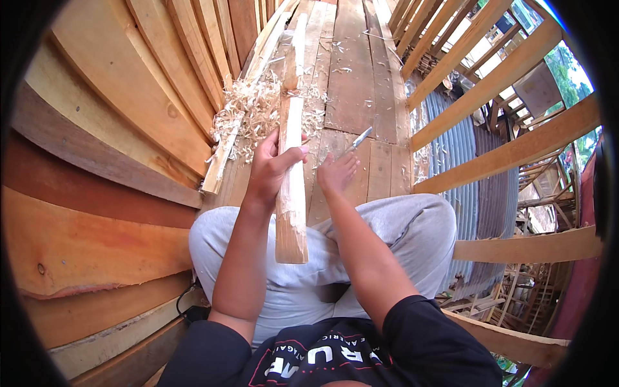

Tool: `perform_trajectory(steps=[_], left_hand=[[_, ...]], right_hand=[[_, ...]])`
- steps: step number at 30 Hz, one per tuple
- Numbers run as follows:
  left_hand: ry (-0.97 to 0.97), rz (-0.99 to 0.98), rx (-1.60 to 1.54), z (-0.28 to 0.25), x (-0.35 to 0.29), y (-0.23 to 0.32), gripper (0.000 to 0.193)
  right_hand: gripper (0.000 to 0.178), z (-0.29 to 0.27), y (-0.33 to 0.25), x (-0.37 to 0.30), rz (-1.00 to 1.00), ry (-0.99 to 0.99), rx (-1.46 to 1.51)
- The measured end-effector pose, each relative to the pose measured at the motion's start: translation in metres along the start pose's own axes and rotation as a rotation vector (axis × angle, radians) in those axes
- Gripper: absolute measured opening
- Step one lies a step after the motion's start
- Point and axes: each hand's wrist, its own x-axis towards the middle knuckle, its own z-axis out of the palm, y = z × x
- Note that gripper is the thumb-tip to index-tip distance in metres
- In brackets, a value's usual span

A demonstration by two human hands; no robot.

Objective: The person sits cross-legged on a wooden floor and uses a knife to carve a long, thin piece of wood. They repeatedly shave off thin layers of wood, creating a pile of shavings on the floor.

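Observation:
My left hand (264,169) is wrapped round a long piece of wood (291,206), thumb across its upper face. The wood's faces are pale and freshly shaved, with a rougher, browner near end above my lap. It seems to run on past a narrowed spot toward the far floorboards, but I cannot tell whether that far part is the same piece. To the right, my right hand (338,173) is low over the boards with a small knife (362,137) at its thumb side. The blade points away to the far right; the fingers partly hide the handle.
Curled wood shavings (248,122) are heaped left of the wood, beside a loose strip (222,158). Upright planks (116,84) wall the left side. Slatted railing (509,145) borders the right, with corrugated metal sheets (458,155) below. My bent legs (412,226) lie under both forearms.

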Motion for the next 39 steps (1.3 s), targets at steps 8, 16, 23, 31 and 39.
perform_trajectory(steps=[8,16,23,31,39], left_hand=[[-0.044,-0.038,-0.089,0.015,-0.002,-0.013,0.043],[-0.135,-0.078,-0.073,0.027,0.001,-0.011,0.057],[-0.201,-0.149,-0.042,0.016,0.005,-0.010,0.067],[-0.153,-0.174,-0.064,0.017,0.006,-0.013,0.062],[-0.074,-0.110,-0.059,0.014,0.008,-0.011,0.046]], right_hand=[[0.082,0.078,-0.007,-0.026,-0.142,0.066,-0.263],[0.072,0.081,-0.095,0.011,-0.102,-0.074,0.003],[0.061,0.112,-0.156,0.035,-0.498,-0.297,0.723],[0.056,0.080,-0.117,0.055,-0.331,-0.125,0.526],[0.061,0.098,-0.136,0.069,-0.419,-0.497,0.516]])
